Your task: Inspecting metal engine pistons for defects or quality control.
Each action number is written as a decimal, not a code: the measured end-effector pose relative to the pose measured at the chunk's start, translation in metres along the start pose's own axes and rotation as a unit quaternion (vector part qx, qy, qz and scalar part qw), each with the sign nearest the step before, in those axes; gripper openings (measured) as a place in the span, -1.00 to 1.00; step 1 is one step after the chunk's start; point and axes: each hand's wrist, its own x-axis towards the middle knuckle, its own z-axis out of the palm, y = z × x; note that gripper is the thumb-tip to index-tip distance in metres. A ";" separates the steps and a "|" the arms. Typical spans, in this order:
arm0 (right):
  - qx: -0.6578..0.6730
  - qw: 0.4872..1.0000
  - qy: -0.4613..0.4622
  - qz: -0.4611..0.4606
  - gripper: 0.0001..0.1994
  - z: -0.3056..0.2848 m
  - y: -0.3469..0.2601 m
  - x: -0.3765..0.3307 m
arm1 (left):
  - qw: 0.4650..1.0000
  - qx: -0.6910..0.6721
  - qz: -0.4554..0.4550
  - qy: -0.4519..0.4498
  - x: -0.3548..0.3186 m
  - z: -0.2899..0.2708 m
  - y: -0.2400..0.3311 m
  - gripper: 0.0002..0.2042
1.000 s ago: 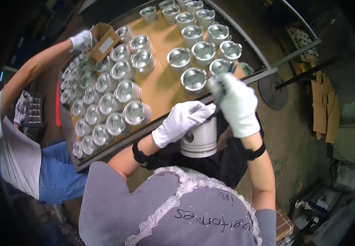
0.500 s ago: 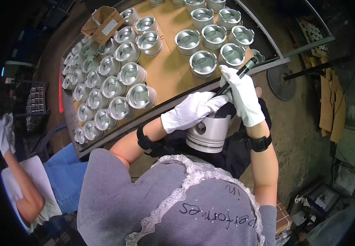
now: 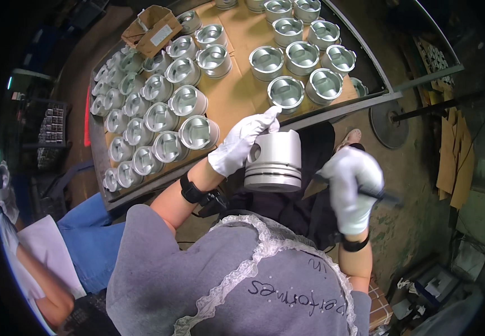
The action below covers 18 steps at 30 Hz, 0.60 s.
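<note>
Brown board covers the surface (image 3: 237,101), crowded with rows of metal pistons (image 3: 158,117) beyond the fingers, a cardboard box (image 3: 153,31) at its far left corner. Left hand (image 3: 241,143), in a white glove, has its fingers curled over the top of a silver piston (image 3: 273,162) held below the surface edge. Just right, the gloved right hand (image 3: 351,187) has fingers closed around a thin dark tool (image 3: 379,195), possibly a pen.

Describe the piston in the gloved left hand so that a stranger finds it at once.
Start from the brown table crowded with metal pistons. Just below its near edge, the white-gloved left hand grips one silver piston. Unlike the others, it is off the table, showing its ring grooves and side hole.
</note>
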 end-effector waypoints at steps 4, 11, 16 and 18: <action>-0.079 0.996 -0.037 0.014 -0.87 0.021 -0.002 -0.020 | 0.997 0.077 -0.005 0.016 0.000 -0.010 0.004 -0.63; -0.139 0.975 -0.126 -0.118 -0.78 0.026 -0.001 -0.016 | 0.993 0.092 0.077 0.004 0.004 -0.039 -0.011 -0.74; 0.007 0.997 -0.057 0.050 -0.77 0.029 0.018 -0.041 | 0.996 0.039 0.001 0.082 -0.008 -0.066 -0.022 -0.75; 0.094 0.973 0.030 0.208 -0.73 0.033 0.017 -0.050 | 0.991 0.088 0.008 0.099 -0.014 -0.066 -0.011 -0.74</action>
